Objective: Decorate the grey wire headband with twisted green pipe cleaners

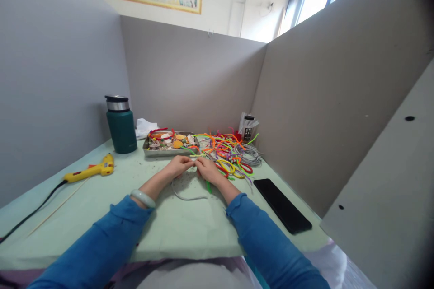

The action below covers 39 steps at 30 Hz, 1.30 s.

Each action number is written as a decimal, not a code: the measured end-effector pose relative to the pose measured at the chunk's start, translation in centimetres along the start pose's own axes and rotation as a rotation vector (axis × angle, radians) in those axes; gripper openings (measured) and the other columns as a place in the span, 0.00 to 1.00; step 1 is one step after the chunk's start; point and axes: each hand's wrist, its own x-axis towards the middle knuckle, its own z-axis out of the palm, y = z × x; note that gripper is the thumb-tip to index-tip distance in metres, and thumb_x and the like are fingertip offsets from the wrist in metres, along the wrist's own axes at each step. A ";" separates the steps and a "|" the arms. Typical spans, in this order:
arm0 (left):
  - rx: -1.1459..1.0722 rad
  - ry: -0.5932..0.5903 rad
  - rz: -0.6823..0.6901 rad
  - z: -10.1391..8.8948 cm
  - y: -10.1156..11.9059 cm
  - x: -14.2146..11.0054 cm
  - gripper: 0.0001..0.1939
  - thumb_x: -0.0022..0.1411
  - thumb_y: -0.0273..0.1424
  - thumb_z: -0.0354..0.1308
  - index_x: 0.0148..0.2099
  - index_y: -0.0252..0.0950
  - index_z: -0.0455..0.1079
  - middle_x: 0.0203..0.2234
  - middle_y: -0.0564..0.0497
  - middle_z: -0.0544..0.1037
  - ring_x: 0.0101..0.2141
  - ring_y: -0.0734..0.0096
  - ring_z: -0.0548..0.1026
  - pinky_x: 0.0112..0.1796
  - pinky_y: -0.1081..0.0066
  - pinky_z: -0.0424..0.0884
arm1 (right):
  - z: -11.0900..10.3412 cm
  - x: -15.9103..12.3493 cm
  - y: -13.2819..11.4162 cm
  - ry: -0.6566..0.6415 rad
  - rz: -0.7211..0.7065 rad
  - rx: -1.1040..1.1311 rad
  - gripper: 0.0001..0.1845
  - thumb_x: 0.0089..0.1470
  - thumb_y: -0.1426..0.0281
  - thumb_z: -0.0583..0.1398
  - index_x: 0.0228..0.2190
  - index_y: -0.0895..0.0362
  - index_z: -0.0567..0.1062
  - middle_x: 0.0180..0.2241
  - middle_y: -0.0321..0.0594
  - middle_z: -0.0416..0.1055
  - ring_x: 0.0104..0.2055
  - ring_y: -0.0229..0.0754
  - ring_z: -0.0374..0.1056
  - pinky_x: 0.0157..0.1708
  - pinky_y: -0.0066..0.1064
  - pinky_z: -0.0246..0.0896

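Observation:
My left hand [179, 166] and my right hand [207, 170] meet fingertip to fingertip above the middle of the table, both closed in a pinch. A thin grey pipe cleaner [190, 199] trails from under my left hand and curves across the tabletop. Its upper end is hidden by the fingers, and whatever my right fingertips pinch is too small to make out. A green strip [208, 187] lies beside my right wrist. Just beyond the hands is a metal tray [159, 153] of shells and small bits. Colourful pipe cleaners [224, 146] are heaped to its right.
At the left lie a yellow glue gun [91, 171] with a black cord and a thin wooden stick [59, 207]. A green bottle [121, 127] stands behind them, near white tissue [145, 127]. A black phone [282, 205] lies at right. Grey partitions [193, 76] enclose the table.

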 end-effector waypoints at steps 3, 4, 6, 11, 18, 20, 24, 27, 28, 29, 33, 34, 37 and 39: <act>0.000 -0.020 0.009 0.0 0.1 0.0 0.22 0.49 0.45 0.58 0.36 0.30 0.71 0.14 0.60 0.60 0.12 0.84 0.52 0.15 0.76 0.48 | 0.0 0.0 0.0 0.009 0.009 0.003 0.15 0.57 0.68 0.49 0.25 0.56 0.71 0.19 0.35 0.67 0.26 0.37 0.63 0.28 0.26 0.54; -0.001 -0.026 0.011 -0.1 0.1 0.0 0.22 0.48 0.45 0.59 0.37 0.30 0.71 0.14 0.59 0.61 0.13 0.84 0.53 0.15 0.76 0.49 | 0.0 0.0 0.0 0.012 0.014 0.004 0.15 0.57 0.67 0.49 0.25 0.56 0.71 0.19 0.35 0.67 0.26 0.38 0.63 0.28 0.26 0.54; -0.002 -0.031 0.012 -0.1 0.0 0.0 0.22 0.47 0.44 0.59 0.37 0.30 0.72 0.14 0.59 0.62 0.13 0.84 0.53 0.15 0.77 0.49 | 0.0 0.0 0.0 0.012 0.022 0.006 0.15 0.56 0.67 0.49 0.25 0.56 0.72 0.19 0.35 0.67 0.26 0.38 0.63 0.28 0.26 0.55; -0.007 -0.023 0.006 -0.1 0.0 0.0 0.22 0.48 0.44 0.58 0.38 0.30 0.72 0.14 0.59 0.62 0.12 0.84 0.53 0.15 0.76 0.49 | 0.0 0.0 -0.1 0.008 0.018 0.006 0.15 0.56 0.67 0.49 0.24 0.56 0.71 0.20 0.36 0.68 0.27 0.38 0.63 0.28 0.26 0.55; 0.022 -0.015 0.005 -0.1 -0.1 0.1 0.21 0.50 0.43 0.57 0.38 0.30 0.72 0.15 0.58 0.64 0.12 0.84 0.52 0.15 0.76 0.48 | 0.0 0.1 -0.1 0.007 0.026 0.016 0.14 0.56 0.67 0.49 0.23 0.56 0.70 0.19 0.35 0.67 0.25 0.38 0.62 0.27 0.26 0.53; 0.028 -0.011 0.010 -0.1 -0.1 0.2 0.21 0.50 0.43 0.57 0.38 0.29 0.72 0.15 0.58 0.64 0.12 0.83 0.52 0.15 0.76 0.48 | 0.0 0.1 -0.1 0.008 0.023 0.013 0.15 0.56 0.68 0.49 0.23 0.56 0.70 0.19 0.35 0.67 0.25 0.37 0.62 0.27 0.26 0.54; 0.036 -0.002 0.002 -0.2 -0.1 0.1 0.23 0.49 0.44 0.58 0.38 0.29 0.73 0.14 0.58 0.63 0.12 0.83 0.51 0.14 0.75 0.47 | 0.0 0.1 -0.1 0.007 0.019 0.001 0.15 0.56 0.68 0.49 0.23 0.56 0.70 0.20 0.36 0.68 0.26 0.38 0.63 0.28 0.26 0.54; 0.045 0.006 -0.009 -0.2 -0.1 0.1 0.23 0.49 0.44 0.58 0.39 0.29 0.73 0.13 0.58 0.62 0.11 0.83 0.51 0.14 0.75 0.47 | 0.0 0.0 -0.2 0.005 0.018 -0.006 0.15 0.56 0.68 0.49 0.23 0.56 0.70 0.20 0.36 0.68 0.26 0.38 0.63 0.28 0.26 0.54; 0.048 0.007 -0.012 -0.2 -0.1 0.1 0.23 0.48 0.44 0.58 0.39 0.29 0.73 0.13 0.58 0.62 0.11 0.83 0.52 0.14 0.75 0.47 | 0.0 0.0 -0.3 0.004 0.020 -0.008 0.15 0.56 0.68 0.49 0.23 0.56 0.71 0.20 0.36 0.68 0.26 0.38 0.63 0.28 0.26 0.54; 0.050 0.009 -0.013 -0.2 -0.1 0.1 0.24 0.48 0.44 0.59 0.39 0.29 0.74 0.13 0.58 0.62 0.11 0.83 0.52 0.14 0.75 0.47 | -0.1 0.0 -0.3 0.003 0.020 -0.011 0.15 0.56 0.68 0.49 0.23 0.56 0.71 0.20 0.36 0.68 0.26 0.38 0.63 0.28 0.26 0.54; 0.058 0.008 -0.033 -0.2 -0.1 0.1 0.23 0.49 0.43 0.58 0.39 0.28 0.74 0.12 0.58 0.60 0.11 0.83 0.51 0.14 0.75 0.47 | -0.1 0.0 -0.5 -0.006 0.018 -0.023 0.15 0.56 0.69 0.49 0.23 0.57 0.70 0.20 0.36 0.68 0.26 0.37 0.63 0.28 0.26 0.53; 0.061 0.009 -0.039 -0.2 -0.1 0.2 0.22 0.50 0.43 0.58 0.39 0.28 0.74 0.12 0.58 0.60 0.11 0.83 0.51 0.14 0.76 0.47 | -0.1 0.0 -0.5 -0.008 0.016 -0.026 0.15 0.56 0.69 0.49 0.22 0.57 0.70 0.20 0.36 0.68 0.26 0.37 0.63 0.28 0.26 0.53; 0.068 0.018 -0.046 -0.2 -0.2 0.3 0.21 0.50 0.42 0.58 0.39 0.28 0.74 0.12 0.58 0.61 0.11 0.83 0.52 0.14 0.76 0.48 | -0.1 0.0 -0.5 -0.009 0.016 -0.028 0.15 0.56 0.70 0.49 0.22 0.58 0.70 0.19 0.35 0.68 0.26 0.37 0.63 0.28 0.25 0.52; 0.069 0.021 -0.039 -0.2 -0.5 0.4 0.21 0.50 0.41 0.58 0.38 0.28 0.74 0.13 0.57 0.62 0.11 0.83 0.52 0.14 0.76 0.48 | -0.1 -0.1 -0.5 -0.002 0.020 -0.026 0.15 0.56 0.69 0.49 0.23 0.58 0.70 0.20 0.35 0.68 0.26 0.37 0.62 0.27 0.25 0.52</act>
